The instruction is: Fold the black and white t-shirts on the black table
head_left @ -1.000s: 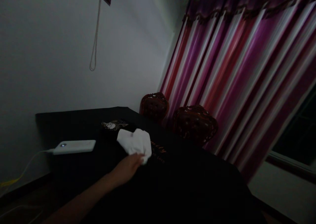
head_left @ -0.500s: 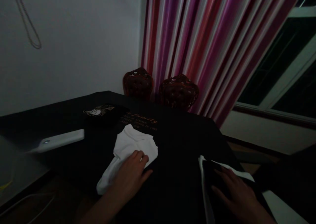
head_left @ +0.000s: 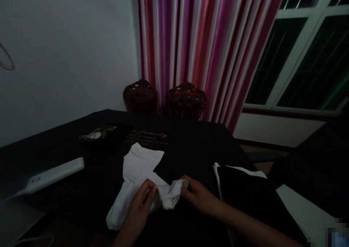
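Note:
A white garment (head_left: 136,170) lies crumpled on a table covered by a black cloth (head_left: 191,149) with orange lettering. My left hand (head_left: 141,207) is closed on the garment's near part, fingers curled over the fabric. My right hand (head_left: 197,196) pinches a bunched end of the same white garment just to the right. The room is dim.
A white power bank (head_left: 54,172) with a lit dot and a cable lies at the table's left. A folded black and white cloth (head_left: 245,189) lies at the right. Two carved dark chairs (head_left: 185,101) stand behind the table before a striped purple curtain (head_left: 201,47). A window (head_left: 305,58) is at right.
The view swung right. My right hand left the folded cloth at the right and took hold of the white garment's end. The garment went from bunched to spread out on the table.

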Action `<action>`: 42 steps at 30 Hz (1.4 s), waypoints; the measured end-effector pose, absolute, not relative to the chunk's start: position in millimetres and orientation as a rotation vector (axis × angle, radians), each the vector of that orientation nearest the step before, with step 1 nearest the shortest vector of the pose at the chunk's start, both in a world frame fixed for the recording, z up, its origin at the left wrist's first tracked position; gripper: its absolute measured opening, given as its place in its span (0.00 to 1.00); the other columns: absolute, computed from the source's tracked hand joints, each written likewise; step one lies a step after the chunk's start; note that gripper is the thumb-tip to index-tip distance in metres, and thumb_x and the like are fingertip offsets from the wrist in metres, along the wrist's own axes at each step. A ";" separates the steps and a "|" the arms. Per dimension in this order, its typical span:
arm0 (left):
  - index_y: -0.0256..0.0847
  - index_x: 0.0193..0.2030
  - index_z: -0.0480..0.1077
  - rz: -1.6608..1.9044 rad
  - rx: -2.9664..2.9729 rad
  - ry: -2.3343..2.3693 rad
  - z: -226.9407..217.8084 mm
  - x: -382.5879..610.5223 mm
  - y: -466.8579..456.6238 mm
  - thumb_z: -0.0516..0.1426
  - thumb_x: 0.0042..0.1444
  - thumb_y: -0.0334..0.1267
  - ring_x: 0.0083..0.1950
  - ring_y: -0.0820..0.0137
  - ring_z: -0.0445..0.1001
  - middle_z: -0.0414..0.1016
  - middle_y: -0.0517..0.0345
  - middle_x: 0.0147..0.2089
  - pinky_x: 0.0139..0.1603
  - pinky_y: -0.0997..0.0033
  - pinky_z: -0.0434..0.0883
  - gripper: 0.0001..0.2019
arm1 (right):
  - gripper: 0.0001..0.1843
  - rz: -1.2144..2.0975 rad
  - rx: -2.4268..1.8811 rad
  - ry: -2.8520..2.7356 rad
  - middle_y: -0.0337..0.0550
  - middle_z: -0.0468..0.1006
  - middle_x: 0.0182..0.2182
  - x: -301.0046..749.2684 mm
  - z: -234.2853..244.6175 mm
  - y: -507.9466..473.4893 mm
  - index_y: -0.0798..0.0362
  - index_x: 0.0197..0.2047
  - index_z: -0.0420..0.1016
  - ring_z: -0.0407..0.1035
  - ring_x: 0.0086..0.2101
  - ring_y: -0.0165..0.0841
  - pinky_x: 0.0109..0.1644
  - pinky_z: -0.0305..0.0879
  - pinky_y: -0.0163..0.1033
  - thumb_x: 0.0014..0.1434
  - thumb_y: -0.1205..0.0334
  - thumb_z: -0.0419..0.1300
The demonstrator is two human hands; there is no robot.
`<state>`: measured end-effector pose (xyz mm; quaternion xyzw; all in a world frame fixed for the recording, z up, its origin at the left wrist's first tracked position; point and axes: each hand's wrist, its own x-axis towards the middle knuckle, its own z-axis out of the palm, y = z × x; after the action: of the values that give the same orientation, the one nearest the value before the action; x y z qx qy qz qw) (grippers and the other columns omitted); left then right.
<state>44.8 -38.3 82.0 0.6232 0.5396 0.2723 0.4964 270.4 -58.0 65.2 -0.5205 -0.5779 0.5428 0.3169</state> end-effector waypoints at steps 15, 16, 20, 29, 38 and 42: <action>0.43 0.36 0.63 0.416 1.833 1.294 75.0 78.1 -86.3 0.60 0.53 0.41 0.46 0.63 0.68 0.67 0.56 0.42 0.47 0.64 0.67 0.10 | 0.07 1.449 -1.350 -1.123 0.33 0.63 0.24 259.2 35.6 -45.0 0.52 0.30 0.63 0.58 0.26 0.27 0.30 0.55 0.33 0.53 0.59 0.57; 0.44 0.35 0.63 0.426 1.832 1.305 73.3 79.9 -86.4 0.59 0.55 0.43 0.45 0.64 0.69 0.67 0.56 0.41 0.47 0.65 0.67 0.09 | 0.09 1.491 -1.313 -1.095 0.33 0.64 0.25 259.5 37.5 -45.7 0.52 0.32 0.64 0.59 0.27 0.27 0.32 0.57 0.34 0.53 0.57 0.58; 0.44 0.36 0.63 0.547 1.674 1.440 60.2 81.3 -82.9 0.48 0.63 0.51 0.37 0.66 0.69 0.68 0.58 0.35 0.39 0.67 0.67 0.14 | 0.20 1.518 -1.324 -1.193 0.41 0.72 0.35 265.2 46.8 -54.4 0.54 0.40 0.68 0.65 0.35 0.31 0.40 0.61 0.37 0.55 0.46 0.60; 0.43 0.34 0.62 0.763 1.481 1.473 55.7 73.4 -69.6 0.51 0.59 0.55 0.33 0.68 0.71 0.70 0.60 0.32 0.33 0.72 0.69 0.16 | 0.14 1.624 -1.502 -1.469 0.35 0.69 0.26 268.7 51.5 -66.7 0.54 0.29 0.69 0.62 0.28 0.29 0.31 0.55 0.33 0.46 0.55 0.67; 0.43 0.38 0.69 1.221 1.679 1.503 185.4 36.2 12.9 0.53 0.58 0.45 0.39 0.70 0.71 0.73 0.62 0.36 0.37 0.75 0.67 0.10 | 0.10 1.249 -1.235 -1.234 0.33 0.66 0.26 304.4 147.0 -13.7 0.52 0.33 0.63 0.62 0.29 0.27 0.35 0.59 0.33 0.52 0.57 0.60; 0.43 0.37 0.70 1.444 1.861 1.573 250.5 24.4 36.5 0.54 0.58 0.40 0.35 0.73 0.69 0.71 0.65 0.33 0.35 0.75 0.65 0.06 | 0.12 0.882 -1.175 -1.492 0.39 0.71 0.33 324.4 204.8 2.2 0.53 0.38 0.67 0.66 0.35 0.30 0.41 0.61 0.36 0.59 0.52 0.56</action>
<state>24.4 36.5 250.5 0.6493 0.5486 0.5037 0.1540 324.4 2.2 204.8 -0.4857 -0.6172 0.3646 0.5002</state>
